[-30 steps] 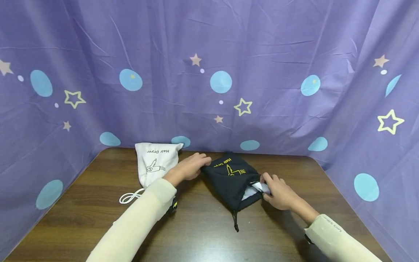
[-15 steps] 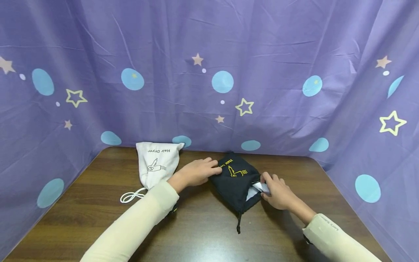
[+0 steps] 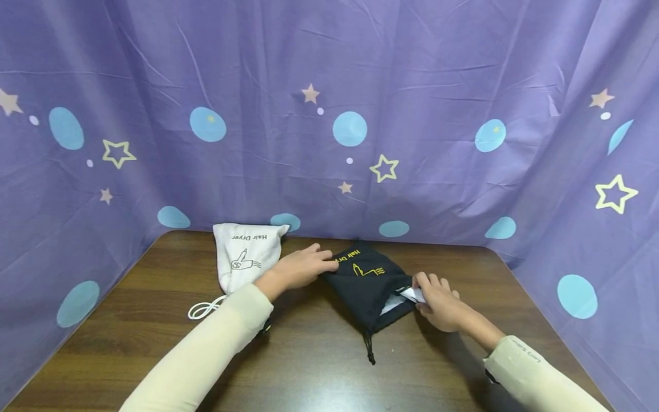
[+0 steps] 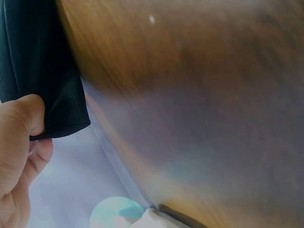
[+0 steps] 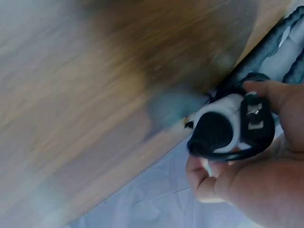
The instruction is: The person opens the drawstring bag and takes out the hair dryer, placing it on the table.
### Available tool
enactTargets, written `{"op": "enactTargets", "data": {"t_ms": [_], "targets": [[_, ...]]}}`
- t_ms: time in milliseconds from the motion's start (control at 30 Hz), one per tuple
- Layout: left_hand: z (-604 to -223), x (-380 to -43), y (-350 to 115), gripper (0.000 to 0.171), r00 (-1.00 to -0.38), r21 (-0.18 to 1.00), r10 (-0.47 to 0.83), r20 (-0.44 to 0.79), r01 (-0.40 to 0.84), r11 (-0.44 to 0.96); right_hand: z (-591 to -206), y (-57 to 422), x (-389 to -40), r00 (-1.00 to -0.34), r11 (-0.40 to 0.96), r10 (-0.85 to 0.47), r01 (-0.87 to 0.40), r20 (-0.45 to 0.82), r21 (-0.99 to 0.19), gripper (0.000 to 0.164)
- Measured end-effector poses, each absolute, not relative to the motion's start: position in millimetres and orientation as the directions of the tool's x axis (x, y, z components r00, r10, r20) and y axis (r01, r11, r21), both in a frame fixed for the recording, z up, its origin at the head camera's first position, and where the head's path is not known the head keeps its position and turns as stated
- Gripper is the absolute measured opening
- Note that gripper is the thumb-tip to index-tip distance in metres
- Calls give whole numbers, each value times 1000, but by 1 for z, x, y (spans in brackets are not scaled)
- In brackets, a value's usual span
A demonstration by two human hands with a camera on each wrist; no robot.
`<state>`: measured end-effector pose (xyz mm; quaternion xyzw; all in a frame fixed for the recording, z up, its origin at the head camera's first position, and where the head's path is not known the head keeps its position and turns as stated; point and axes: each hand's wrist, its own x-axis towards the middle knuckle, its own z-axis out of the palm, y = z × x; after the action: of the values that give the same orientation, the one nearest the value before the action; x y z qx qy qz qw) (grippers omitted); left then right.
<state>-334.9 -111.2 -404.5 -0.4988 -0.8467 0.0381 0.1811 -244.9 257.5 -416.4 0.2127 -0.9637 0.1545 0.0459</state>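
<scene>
A black drawstring bag [image 3: 360, 292] with yellow "Hair Dryer" print lies on the table, its mouth gaping toward the front right. My left hand [image 3: 301, 268] is at its left corner. In the left wrist view, thumb and fingers pinch the edge of the black cloth [image 4: 52, 95]. At the bag's mouth my right hand [image 3: 440, 302] grips a white and black hair dryer [image 5: 216, 128], partly inside the bag. The right wrist view shows the dryer's black end, a black cord and a plug [image 5: 256, 116] against the palm. The rest of the dryer is hidden by the bag.
A white drawstring bag [image 3: 248, 257] printed "Hair Dryer" lies at the back left, its white cord [image 3: 203, 310] looped on the wood. The brown table [image 3: 319, 366] is bordered by a purple curtain [image 3: 288, 137] with stars and blue dots.
My left hand first slides right over the black bag, then goes back left to its corner. The right hand shifts slightly right with the dryer. The white bag stays put.
</scene>
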Motion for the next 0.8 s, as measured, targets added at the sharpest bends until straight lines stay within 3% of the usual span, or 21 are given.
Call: {"op": "enactTargets", "data": {"t_ms": [200, 400, 800], "targets": [[-406, -339, -119, 39, -441, -217, 848, 294, 833, 508, -415, 270, -244, -886, 834, -443, -464, 136, -299, 35], [-404, -336, -117, 41, -469, -178, 849, 243, 839, 515, -416, 273, -246, -878, 821, -457, -479, 146, -310, 34], [-403, -317, -86, 50, -363, -216, 908, 208, 888, 405, -421, 263, -252, -930, 833, -339, -367, 143, -413, 42]]}}
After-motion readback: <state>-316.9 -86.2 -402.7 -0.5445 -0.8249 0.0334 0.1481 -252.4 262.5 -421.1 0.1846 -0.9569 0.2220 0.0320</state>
